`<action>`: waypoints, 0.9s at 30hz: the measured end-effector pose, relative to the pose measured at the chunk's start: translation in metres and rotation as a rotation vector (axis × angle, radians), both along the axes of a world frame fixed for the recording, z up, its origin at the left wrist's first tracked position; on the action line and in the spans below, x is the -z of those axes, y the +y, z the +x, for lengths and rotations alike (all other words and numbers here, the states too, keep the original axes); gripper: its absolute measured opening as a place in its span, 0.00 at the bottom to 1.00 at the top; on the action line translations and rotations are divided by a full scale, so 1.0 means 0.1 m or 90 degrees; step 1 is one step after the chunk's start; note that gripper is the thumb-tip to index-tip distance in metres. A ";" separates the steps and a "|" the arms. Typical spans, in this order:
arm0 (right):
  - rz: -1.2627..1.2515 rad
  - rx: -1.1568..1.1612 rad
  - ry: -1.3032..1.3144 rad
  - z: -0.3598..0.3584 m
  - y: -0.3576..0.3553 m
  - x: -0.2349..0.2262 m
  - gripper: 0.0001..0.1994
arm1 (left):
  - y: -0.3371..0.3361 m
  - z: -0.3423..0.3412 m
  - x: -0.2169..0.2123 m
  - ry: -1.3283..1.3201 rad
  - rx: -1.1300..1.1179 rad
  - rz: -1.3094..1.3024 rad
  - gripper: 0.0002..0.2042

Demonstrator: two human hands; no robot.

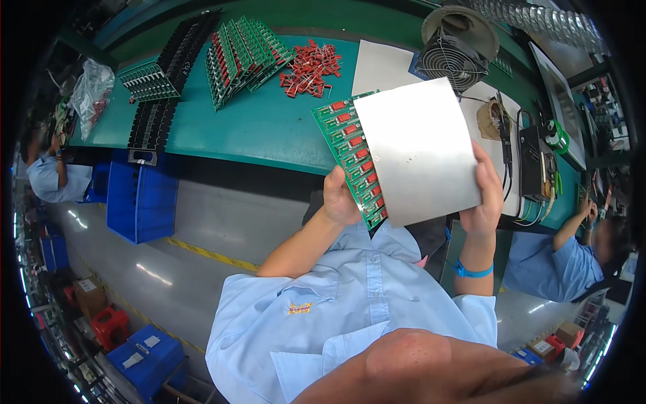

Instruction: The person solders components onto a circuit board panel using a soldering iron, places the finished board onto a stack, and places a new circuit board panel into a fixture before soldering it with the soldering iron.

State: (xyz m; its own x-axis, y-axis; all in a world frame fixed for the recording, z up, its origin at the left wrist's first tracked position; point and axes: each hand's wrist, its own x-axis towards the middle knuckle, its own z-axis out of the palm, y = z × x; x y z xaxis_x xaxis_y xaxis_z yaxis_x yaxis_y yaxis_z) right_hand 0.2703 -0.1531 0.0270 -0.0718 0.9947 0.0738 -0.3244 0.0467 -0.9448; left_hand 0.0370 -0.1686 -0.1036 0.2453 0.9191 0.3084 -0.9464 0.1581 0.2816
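- So, left to right, what's where?
- Bag [92, 94] at the table's [229, 141] left end. Blue bin [158, 202] below the near edge. Black rack [151, 128] lies across the table, one end at that edge, probably for easy reach.
- And the card [148, 82] on its left?
- Overlaps the rack. Can't tell if slotted or just leaning.
- Next?
- Stack [242, 54] of green boards, tilted and overlapping. Guess: protruding parts stop them lying flat. Red parts [311, 71] heaped right beside, likely so they're handy.
- Hands?
- Left hand [341, 196]: grip closed on the board [356, 158] at its lower left edge, thumb showing, fingers mostly hidden. Board is off the table, tilted, in front of the chest. Red parts line its exposed strip.
- Rest of it?
- Hidden behind the plate [417, 151]. Right hand [486, 192] has that by its right edge, grip closed, thumb on the near side. Opposite-edge holds probably keep the pair steady. Can't tell if plate and board touch all over.
- Far right?
- Fan [451, 64] behind the plate, facing the work side. Brown roll [494, 120] nearer, beside the cables.
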 end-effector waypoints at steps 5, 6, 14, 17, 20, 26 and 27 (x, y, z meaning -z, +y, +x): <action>-0.031 -0.064 -0.101 0.18 0.09 0.02 0.26 | 0.03 0.05 0.01 -0.060 0.048 0.031 0.40; -0.032 -0.087 -0.098 0.20 0.11 0.05 0.27 | 0.04 0.06 0.02 -0.086 0.067 0.042 0.39; -0.123 -0.078 -0.097 0.12 0.11 0.26 0.28 | 0.06 0.15 0.06 -0.110 0.150 0.065 0.33; -0.184 -0.046 -0.215 0.10 0.08 0.27 0.28 | 0.06 0.18 -0.03 -0.093 0.141 0.069 0.31; -0.124 -0.072 -0.198 0.08 0.05 0.30 0.30 | 0.05 0.24 -0.13 -0.051 0.154 0.038 0.31; -0.096 -0.051 -0.182 0.09 -0.01 0.33 0.33 | 0.09 0.35 -0.19 -0.001 0.192 0.035 0.31; -0.100 -0.045 -0.180 0.09 0.00 0.33 0.33 | 0.10 0.35 -0.19 -0.006 0.193 0.048 0.31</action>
State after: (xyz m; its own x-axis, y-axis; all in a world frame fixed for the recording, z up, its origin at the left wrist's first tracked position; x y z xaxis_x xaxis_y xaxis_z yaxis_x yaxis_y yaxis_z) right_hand 0.2796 -0.1533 -0.0061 -0.1366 0.9841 -0.1132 -0.0462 -0.1205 -0.9916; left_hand 0.0723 -0.1585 -0.0851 0.5011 0.7791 0.3766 -0.8622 0.4124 0.2942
